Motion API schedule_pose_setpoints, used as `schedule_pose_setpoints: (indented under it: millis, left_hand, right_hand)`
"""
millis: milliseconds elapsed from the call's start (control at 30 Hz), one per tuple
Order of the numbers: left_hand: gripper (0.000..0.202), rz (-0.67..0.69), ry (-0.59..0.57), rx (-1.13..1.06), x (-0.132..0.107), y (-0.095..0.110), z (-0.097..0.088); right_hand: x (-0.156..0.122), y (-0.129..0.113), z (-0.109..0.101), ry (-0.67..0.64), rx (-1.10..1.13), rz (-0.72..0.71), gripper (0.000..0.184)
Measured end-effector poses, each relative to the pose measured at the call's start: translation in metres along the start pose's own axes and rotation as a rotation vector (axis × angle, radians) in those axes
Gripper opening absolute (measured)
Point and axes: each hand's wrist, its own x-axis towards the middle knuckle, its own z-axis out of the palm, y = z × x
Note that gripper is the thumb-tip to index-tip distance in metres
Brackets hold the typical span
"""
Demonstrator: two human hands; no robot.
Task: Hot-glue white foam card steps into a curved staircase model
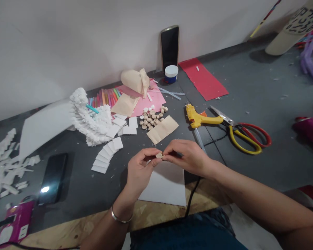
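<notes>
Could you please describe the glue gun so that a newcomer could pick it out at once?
Start at the red sheet against the wall and come toward the person. The glue gun lies there beside the scissors. It alone is all yellow with an orange trigger; the scissors have metal blades.

Our two bare forearms reach in from the lower edge of the frame and converge at its centre, hands meeting fingertip to fingertip. Our left hand (140, 166) rises from a bent wrist circled by a thin silver bangle (121, 218), palm turned toward us, its thumb and forefinger pinched together at the top. Our right hand (189, 156) comes in from the lower right on a long, nearly straight forearm, knuckles up, fingers curled and drawn to a pinch that faces the left hand's. Both pinches close on the same small round disc (159, 156), held just above the work surface between the two hands.
</notes>
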Motion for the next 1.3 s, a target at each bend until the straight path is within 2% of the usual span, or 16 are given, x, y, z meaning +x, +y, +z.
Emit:
schedule_pose_setpoints:
  millis: [267,467,667,733,800,933,1000,1133,1300]
  left_hand:
    - [0.012,-0.061,0.022,-0.012,0.006,0.002,0.002]
    - [0.013,-0.203,-0.008,-0.035,0.009,-0.004,-0.003]
    - [0.02,-0.289,-0.027,-0.097,0.009,0.002,-0.003]
    - [0.019,-0.286,-0.017,-0.099,0.007,0.005,0.0]
    - [0.015,-0.223,0.026,-0.076,0.003,0.006,0.002]
    - [0.005,0.042,0.056,0.102,-0.004,0.003,0.002]
    - [0.005,0.182,0.03,0.211,-0.005,0.0,0.0]
    - [0.012,0.423,-0.051,0.385,-0.003,0.0,-0.004]
    - [0.012,0.525,-0.079,0.521,0.002,0.001,-0.008]
  right_hand:
    - [0.003,0.01,0.008,0.146,-0.087,-0.223,0.012]
    - [0.006,0.015,0.009,0.092,-0.213,-0.316,0.017]
    - [0.003,0.016,0.007,0.052,-0.204,-0.375,0.016]
    - [0.001,0.014,0.007,0.092,-0.185,-0.297,0.015]
    - [0.0,0.01,0.007,0.099,-0.127,-0.132,0.016]
    - [-0.001,-0.001,0.003,-0.092,0.208,0.289,0.014]
    - [0.0,-0.004,0.001,-0.18,0.412,0.408,0.018]
    - [0.003,0.0,0.003,-0.206,0.673,0.484,0.028]
    - [0.007,0.005,0.008,-0.179,0.718,0.506,0.028]
